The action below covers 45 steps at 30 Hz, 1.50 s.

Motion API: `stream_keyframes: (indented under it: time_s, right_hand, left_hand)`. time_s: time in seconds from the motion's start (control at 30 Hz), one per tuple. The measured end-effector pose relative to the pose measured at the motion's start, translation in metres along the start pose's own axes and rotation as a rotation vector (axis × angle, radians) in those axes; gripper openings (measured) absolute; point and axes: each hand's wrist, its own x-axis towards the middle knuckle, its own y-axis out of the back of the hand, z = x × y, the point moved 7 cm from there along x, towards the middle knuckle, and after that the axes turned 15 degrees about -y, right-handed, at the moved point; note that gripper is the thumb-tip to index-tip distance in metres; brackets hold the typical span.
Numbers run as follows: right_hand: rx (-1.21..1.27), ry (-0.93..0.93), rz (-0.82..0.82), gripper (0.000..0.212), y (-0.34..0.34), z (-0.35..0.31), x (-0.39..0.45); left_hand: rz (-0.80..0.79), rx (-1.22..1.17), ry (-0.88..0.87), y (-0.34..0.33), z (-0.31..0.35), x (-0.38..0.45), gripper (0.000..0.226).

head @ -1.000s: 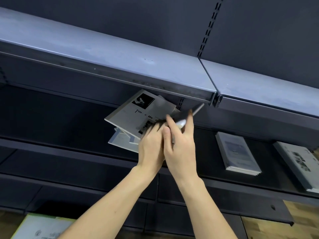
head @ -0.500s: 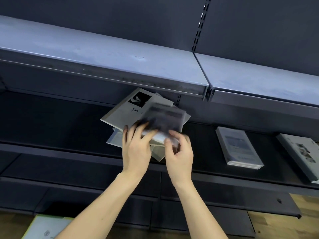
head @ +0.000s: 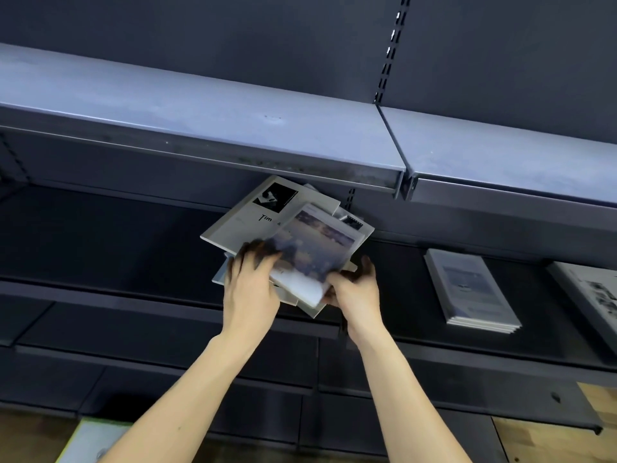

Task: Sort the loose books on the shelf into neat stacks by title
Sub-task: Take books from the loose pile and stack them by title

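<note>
A loose pile of books (head: pixel 260 225) lay on the dark middle shelf (head: pixel 100 248), just under the front lip of the grey upper shelf (head: pixel 200 115). The grey book in the pile showed a dark photo and the letters "Tim" on its cover, and other covers stuck out crookedly beneath it.

On top of the pile sat a book with a cloudy sky photo (head: pixel 317 252), tilted across the others. The left hand (head: pixel 250 289) rested on the pile at that book's left edge, its fingers (head: pixel 253 253) spread and slightly bent over the covers. The right hand (head: pixel 355 292) gripped the sky book at its near right corner, fingers (head: pixel 367 265) curled up round the edge; the fingertips were in shadow, so I cannot tell exactly how they lay.

To the right of the pile, well apart on the same shelf, a neat stack of grey books (head: pixel 470 289) lay flat. Further right of the pile, another stack (head: pixel 594 295) was cut off by the frame edge. Below the pile, past lower dark shelves, a wooden floor (head: pixel 547 439) showed.
</note>
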Motion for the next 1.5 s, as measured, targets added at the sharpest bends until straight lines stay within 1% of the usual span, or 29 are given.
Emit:
stream_keyframes:
  time_s: [0.07,0.13,0.17,0.27,0.3,0.37,0.43,0.47,0.53,0.57,0.6,0.63,0.7,0.73,0.83,0.87,0.9,0.93,0.97,1.0,1.03,1.07,1.13,1.17,1.27,1.3,1.43,1.5]
  right_hand:
    - [0.006,0.026,-0.025,0.087,-0.006,0.000,0.000]
    - [0.049,0.002,-0.058,0.080,-0.013,0.005,0.000]
    - [0.060,-0.022,-0.059,0.076,-0.015,0.008,0.001]
    - [-0.032,-0.007,0.075,0.064,-0.007,0.008,0.008]
    - [-0.074,0.020,0.122,0.061,-0.003,0.005,0.009]
    - [-0.214,0.141,0.229,0.056,0.003,-0.009,0.009]
    - [-0.425,0.274,0.367,0.059,0.008,-0.025,0.009]
    - [-0.493,0.289,0.399,0.062,0.009,-0.032,0.011]
    - [-0.650,0.234,0.443,0.070,0.006,-0.041,0.020]
    - [-0.773,0.193,0.461,0.074,0.005,-0.042,0.026]
    - [-0.866,0.150,0.447,0.079,0.003,-0.043,0.032]
    - [-0.890,0.112,0.396,0.084,0.000,-0.043,0.037]
    - [-0.797,0.079,0.282,0.090,-0.004,-0.041,0.046]
    - [-0.735,0.079,0.256,0.092,-0.004,-0.039,0.049]
    - [-0.541,0.030,0.200,0.102,-0.001,-0.031,0.042]
    - [-0.470,-0.007,0.162,0.100,0.000,-0.025,0.037]
    - [-0.409,-0.034,0.129,0.091,0.002,-0.020,0.029]
    - [-0.377,-0.053,0.106,0.073,0.003,-0.015,0.021]
    - [-0.373,-0.061,0.095,0.054,0.004,-0.012,0.013]
    - [-0.380,-0.061,0.096,0.039,0.004,-0.009,0.007]
    - [-0.383,-0.051,0.110,0.033,0.005,-0.008,0.005]
    - [-0.373,-0.035,0.138,0.032,0.007,-0.006,0.005]
    - [-0.332,-0.016,0.194,0.037,0.012,-0.006,0.005]
    - [-0.302,-0.030,0.184,0.040,0.012,-0.005,0.006]
    - [-0.213,-0.109,0.052,0.042,0.001,0.003,0.007]
    - [-0.194,-0.112,0.033,0.042,-0.002,0.004,0.007]
    - [-0.197,-0.073,0.036,0.026,-0.002,0.004,-0.001]
    - [-0.215,-0.040,0.048,0.023,0.001,0.003,-0.005]
  left_hand:
    - [0.033,-0.003,0.003,0.004,0.005,-0.001,0.050]
    - [0.072,0.030,-0.071,0.008,0.019,-0.002,0.036]
    - [0.053,0.036,-0.119,0.007,0.025,-0.002,0.030]
    - [-0.176,0.060,-0.246,-0.013,0.030,0.003,0.045]
    - [-0.225,0.088,-0.279,-0.017,0.029,0.004,0.044]
    - [-0.244,0.133,-0.302,-0.017,0.024,0.005,0.035]
    - [-0.199,0.140,-0.320,-0.011,0.022,0.008,0.030]
    - [-0.179,0.140,-0.339,-0.009,0.022,0.010,0.029]
    - [-0.150,0.167,-0.393,-0.006,0.020,0.015,0.031]
    - [-0.144,0.175,-0.403,-0.005,0.017,0.018,0.034]
    - [-0.145,0.181,-0.396,-0.004,0.012,0.020,0.041]
    - [-0.145,0.186,-0.377,-0.002,0.006,0.022,0.049]
    - [-0.145,0.186,-0.305,0.004,-0.008,0.028,0.058]
    - [-0.145,0.193,-0.254,0.006,-0.016,0.031,0.057]
    - [-0.173,0.288,-0.097,0.009,-0.033,0.039,0.041]
    - [-0.195,0.313,-0.049,0.007,-0.037,0.041,0.036]
    - [-0.223,0.328,-0.003,0.002,-0.041,0.042,0.035]
    - [-0.251,0.331,0.039,-0.002,-0.044,0.043,0.037]
    - [-0.282,0.328,0.071,-0.007,-0.045,0.045,0.044]
    - [-0.314,0.330,0.091,-0.012,-0.045,0.048,0.051]
    - [-0.357,0.340,0.098,-0.018,-0.045,0.050,0.057]
    - [-0.406,0.353,0.097,-0.024,-0.045,0.053,0.060]
    - [-0.485,0.334,0.100,-0.033,-0.044,0.057,0.062]
    - [-0.498,0.314,0.100,-0.034,-0.044,0.060,0.062]
    - [-0.499,0.268,0.065,-0.035,-0.039,0.069,0.060]
    - [-0.503,0.256,0.046,-0.035,-0.035,0.070,0.059]
    - [-0.463,0.193,-0.030,-0.033,-0.027,0.070,0.056]
    - [-0.436,0.162,-0.042,-0.032,-0.029,0.069,0.057]
